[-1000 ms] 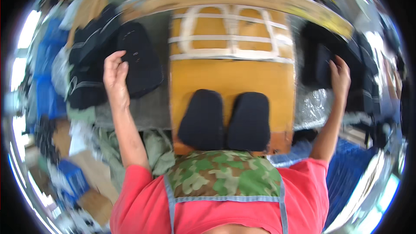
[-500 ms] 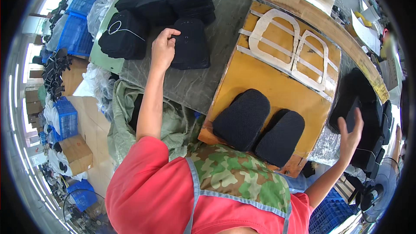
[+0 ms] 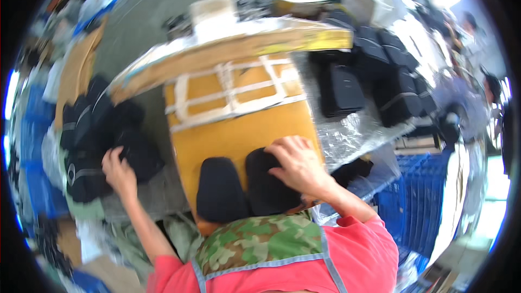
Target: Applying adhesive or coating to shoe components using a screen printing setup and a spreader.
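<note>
Two black rounded pads lie side by side on the near part of a yellow board: a left pad point(image 3: 220, 190) and a right pad point(image 3: 263, 184). My right hand point(image 3: 299, 165) rests over the far right part of the right pad, fingers stretched across it and thumb apart. Off to the left, my left hand point(image 3: 119, 172) touches the near-left side of a stack of black pieces point(image 3: 142, 154), its fingers apart and slightly bent. Blur hides whether its fingertips have a piece. Two white frame outlines point(image 3: 233, 109) are fixed to the board's far half.
A wooden bar point(image 3: 217, 57) crosses behind the yellow board point(image 3: 190, 144). More black stacks point(image 3: 399, 95) stand at the right on plastic-covered table. Tied black bundles point(image 3: 81, 125) sit at far left. Blue crates point(image 3: 410, 195) stand below the table's right side.
My right hand has come from beside the right-hand stacks onto the right pad. My left hand stays by the left stack. The whole view has swung to the right.
</note>
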